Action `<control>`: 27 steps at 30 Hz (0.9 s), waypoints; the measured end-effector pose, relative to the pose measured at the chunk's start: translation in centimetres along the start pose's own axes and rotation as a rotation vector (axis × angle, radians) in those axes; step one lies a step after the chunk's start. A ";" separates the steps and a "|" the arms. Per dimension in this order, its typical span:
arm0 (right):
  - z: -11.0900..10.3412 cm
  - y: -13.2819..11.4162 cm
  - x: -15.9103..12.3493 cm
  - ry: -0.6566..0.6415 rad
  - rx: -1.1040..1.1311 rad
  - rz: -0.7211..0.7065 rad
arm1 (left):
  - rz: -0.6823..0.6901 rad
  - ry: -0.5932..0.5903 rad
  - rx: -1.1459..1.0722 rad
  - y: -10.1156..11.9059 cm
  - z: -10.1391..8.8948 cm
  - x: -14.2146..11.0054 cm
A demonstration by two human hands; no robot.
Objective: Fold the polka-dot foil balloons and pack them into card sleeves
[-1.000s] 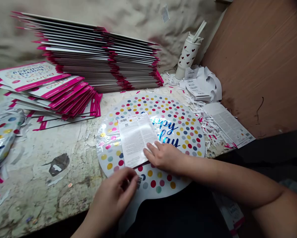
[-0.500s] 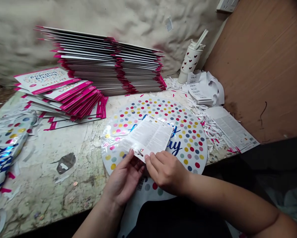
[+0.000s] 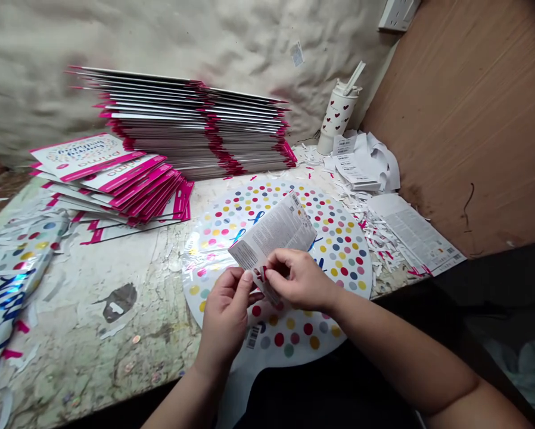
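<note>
A folded printed card (image 3: 276,229) with grey lines of small text is held up in front of me, tilted. My left hand (image 3: 232,301) pinches its lower left edge between thumb and fingers. Fingers of my right hand (image 3: 301,280) are closed on the card's lower end, at a small slot with some pink showing. Beneath both hands lies a flat round foil balloon (image 3: 343,244) with coloured dots and blue lettering. A barcode label (image 3: 253,336) is on its near part, and its pale tail hangs toward my lap.
A tall stack of folded pink-edged cards (image 3: 169,140) stands at the back; a fanned pile (image 3: 111,173) leans left. Another dotted balloon (image 3: 21,262) lies far left. To the right are a heart-patterned tumbler (image 3: 336,116), barcode labels (image 3: 357,167), paper scraps (image 3: 379,238) and a printed card (image 3: 417,232).
The card has been tipped up and turned in my hands. My right hand has moved from its near edge to pinch at the slot, and my left thumb now presses on the edge.
</note>
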State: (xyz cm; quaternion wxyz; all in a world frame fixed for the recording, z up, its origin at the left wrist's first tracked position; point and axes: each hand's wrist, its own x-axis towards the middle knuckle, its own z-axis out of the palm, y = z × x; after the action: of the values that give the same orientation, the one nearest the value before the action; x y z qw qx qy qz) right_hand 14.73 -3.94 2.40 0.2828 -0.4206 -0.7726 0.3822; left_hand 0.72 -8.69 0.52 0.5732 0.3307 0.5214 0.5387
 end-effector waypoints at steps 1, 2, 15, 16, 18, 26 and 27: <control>-0.8 0.1 -0.1 -0.098 0.034 0.009 | 0.029 0.004 0.043 0.1 -0.1 0.1; -1.7 0.2 -0.2 -0.236 0.043 -0.001 | 0.062 0.015 0.099 0.3 -0.2 0.3; -5.2 -2.9 0.3 0.131 -0.178 -0.040 | 0.342 -0.078 0.638 5.5 2.9 2.4; -4.6 -2.6 0.5 0.160 -0.166 -0.047 | 0.329 -0.090 0.629 5.4 3.3 2.5; -4.3 -2.2 0.6 0.164 -0.113 -0.060 | 0.309 -0.110 0.596 5.2 3.6 2.6; -11.2 -2.0 -1.6 0.198 -0.117 -0.066 | 0.577 -0.106 0.782 8.0 2.0 2.1; -11.6 -2.0 -1.6 0.295 -0.121 -0.072 | 0.624 -0.185 0.811 8.6 1.9 1.9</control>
State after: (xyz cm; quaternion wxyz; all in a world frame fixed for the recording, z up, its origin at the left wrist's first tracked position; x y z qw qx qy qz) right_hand 23.41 -1.94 10.18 0.3809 -0.4606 -0.7588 0.2587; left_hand -0.08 -4.84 8.62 0.2547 0.7121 0.5121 0.4071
